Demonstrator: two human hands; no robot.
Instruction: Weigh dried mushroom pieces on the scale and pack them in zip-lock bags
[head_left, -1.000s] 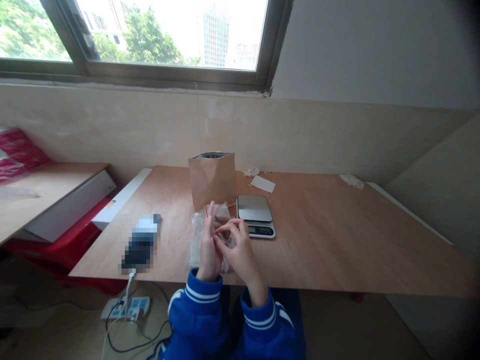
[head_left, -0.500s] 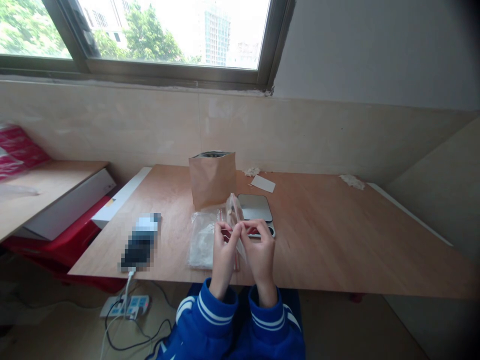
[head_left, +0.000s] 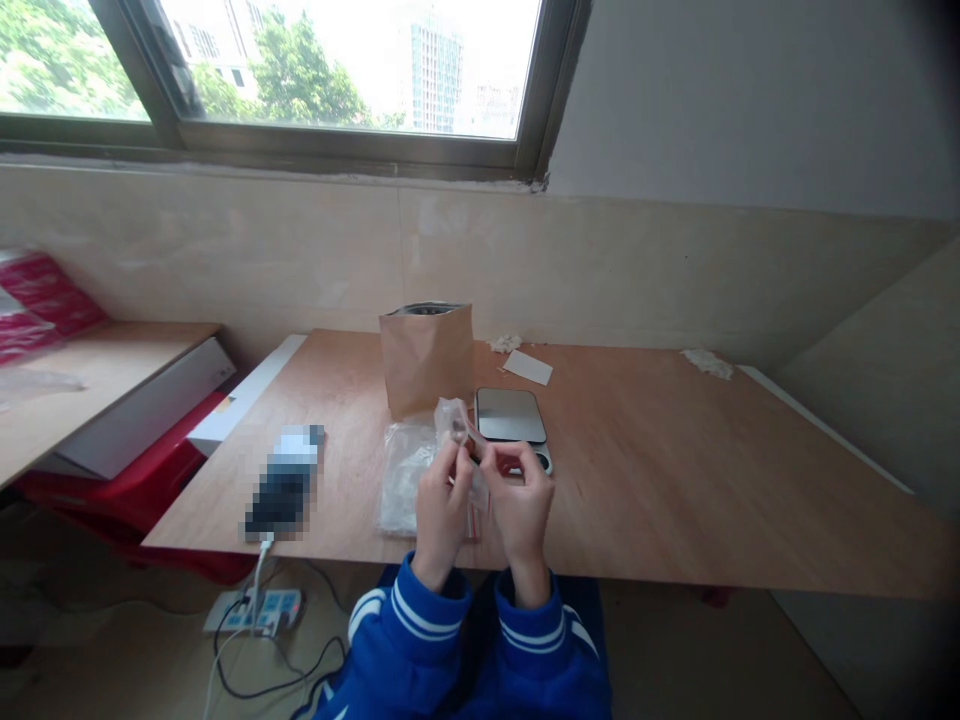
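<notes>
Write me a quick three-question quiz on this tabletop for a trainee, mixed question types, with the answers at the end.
1. True or false: the brown bag stands upright with its top open.
2. What do the left hand and right hand hold between them?
A) a spoon
B) a small clear plastic bag
C) scissors
3. Fill in, from the person's side: the scale lies to the ____ of the brown bag.

Key: 1 true; 2 B; 3 right
</notes>
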